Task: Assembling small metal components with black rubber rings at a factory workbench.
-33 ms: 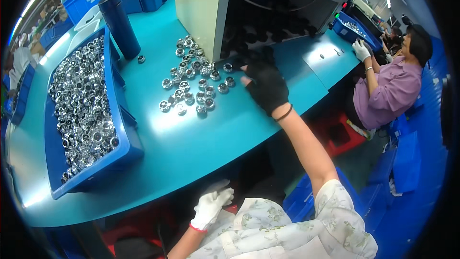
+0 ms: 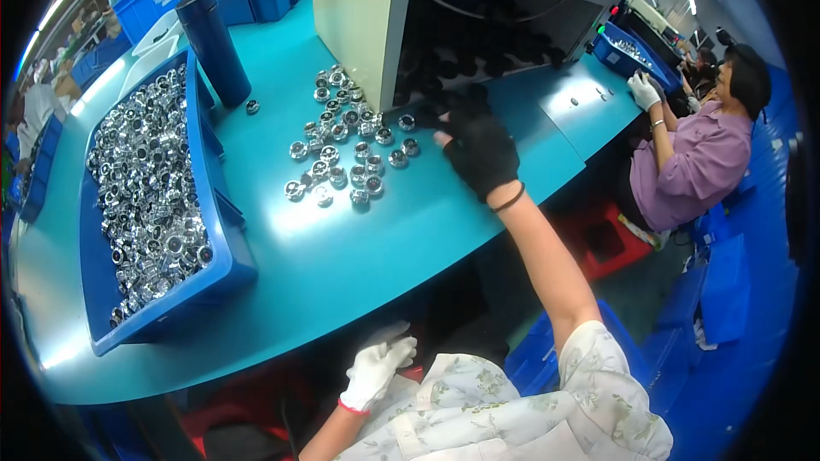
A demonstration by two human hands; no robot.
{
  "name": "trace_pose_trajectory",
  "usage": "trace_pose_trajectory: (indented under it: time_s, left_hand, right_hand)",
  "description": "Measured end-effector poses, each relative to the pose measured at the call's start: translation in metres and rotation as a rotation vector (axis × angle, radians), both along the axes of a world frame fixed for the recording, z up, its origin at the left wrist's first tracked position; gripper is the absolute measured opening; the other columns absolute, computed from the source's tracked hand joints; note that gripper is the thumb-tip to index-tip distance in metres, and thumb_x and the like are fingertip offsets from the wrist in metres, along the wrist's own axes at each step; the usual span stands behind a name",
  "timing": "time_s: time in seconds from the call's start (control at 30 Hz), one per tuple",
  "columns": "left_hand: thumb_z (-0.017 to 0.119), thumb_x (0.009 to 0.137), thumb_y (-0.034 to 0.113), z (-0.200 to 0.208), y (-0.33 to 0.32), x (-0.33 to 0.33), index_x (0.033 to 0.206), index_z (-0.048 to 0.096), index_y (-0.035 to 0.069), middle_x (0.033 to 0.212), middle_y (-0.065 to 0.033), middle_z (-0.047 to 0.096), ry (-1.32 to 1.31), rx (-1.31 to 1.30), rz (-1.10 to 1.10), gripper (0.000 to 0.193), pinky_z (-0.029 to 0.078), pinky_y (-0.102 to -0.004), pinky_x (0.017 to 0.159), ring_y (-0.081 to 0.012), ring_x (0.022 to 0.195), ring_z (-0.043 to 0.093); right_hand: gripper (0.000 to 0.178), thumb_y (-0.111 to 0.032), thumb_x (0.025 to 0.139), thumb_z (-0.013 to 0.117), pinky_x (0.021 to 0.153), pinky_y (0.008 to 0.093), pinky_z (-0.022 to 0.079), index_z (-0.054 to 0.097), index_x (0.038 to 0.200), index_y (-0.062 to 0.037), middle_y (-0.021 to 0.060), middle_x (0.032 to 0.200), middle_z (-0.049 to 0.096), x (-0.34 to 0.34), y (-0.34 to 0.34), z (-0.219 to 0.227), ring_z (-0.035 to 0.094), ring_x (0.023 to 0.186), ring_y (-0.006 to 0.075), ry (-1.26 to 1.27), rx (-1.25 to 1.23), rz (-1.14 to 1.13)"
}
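My right hand (image 2: 480,149) wears a black glove with a bare thumb tip showing. It is over the teal table at the mouth of a pale metal box (image 2: 352,26); its fingers merge with the dark opening, so their grip cannot be made out. Dark round parts (image 2: 504,60) lie inside the box. Left of this hand, shiny chrome ring-shaped parts (image 2: 338,177) are scattered on the table. My left hand (image 2: 374,371), in a white glove, is below the table edge by my lap. Its fingers are loosely bent and partly apart, nothing visible in them.
A blue bin (image 2: 224,230) heaped with chrome parts stands at the left, a dark blue flask (image 2: 213,47) behind it. More blue bins (image 2: 282,2) are at the back. At the right, a co-worker in a purple shirt (image 2: 692,154) sits by the table (image 2: 376,248).
My right hand has shifted very slightly rightward and nearer to me. My left hand and the chrome parts look unmoved.
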State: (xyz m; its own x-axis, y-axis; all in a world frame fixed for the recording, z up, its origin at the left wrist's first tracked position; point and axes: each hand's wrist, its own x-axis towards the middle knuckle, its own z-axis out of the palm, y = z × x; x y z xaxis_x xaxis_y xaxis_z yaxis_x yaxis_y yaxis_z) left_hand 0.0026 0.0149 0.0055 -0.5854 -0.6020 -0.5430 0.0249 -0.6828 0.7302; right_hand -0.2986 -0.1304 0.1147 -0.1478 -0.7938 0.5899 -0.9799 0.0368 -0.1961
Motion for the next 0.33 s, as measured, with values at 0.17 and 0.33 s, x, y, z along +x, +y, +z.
trace_pose_trajectory:
  time_s: [0.17,0.33]
  left_hand:
    - [0.061,0.09,0.008,-0.006,0.002,0.001,0.131,0.042,-0.009,0.103,-0.0149,0.065,0.019,0.01,-0.016,0.048,0.054,-0.0277,0.075,-0.017,0.088,0.064]
    - [0.06,0.09,0.009,-0.002,-0.001,-0.002,0.132,0.041,-0.01,0.105,-0.0155,0.065,0.109,0.023,0.007,0.049,0.054,-0.0292,0.077,-0.0177,0.089,0.064]
  right_hand:
    - [0.022,-0.02,0.078,0.068,0.082,0.0373,0.049,0.066,0.095,-0.0053,0.013,0.094,0.065,-0.013,0.004,-0.01,0.06,0.093,0.0305,-0.077,0.102,-0.022]
    - [0.018,-0.014,0.083,0.066,0.084,0.0349,0.048,0.064,0.098,-0.0038,0.0121,0.096,0.064,0.01,0.05,-0.016,0.061,0.092,0.0249,-0.497,0.096,0.241]
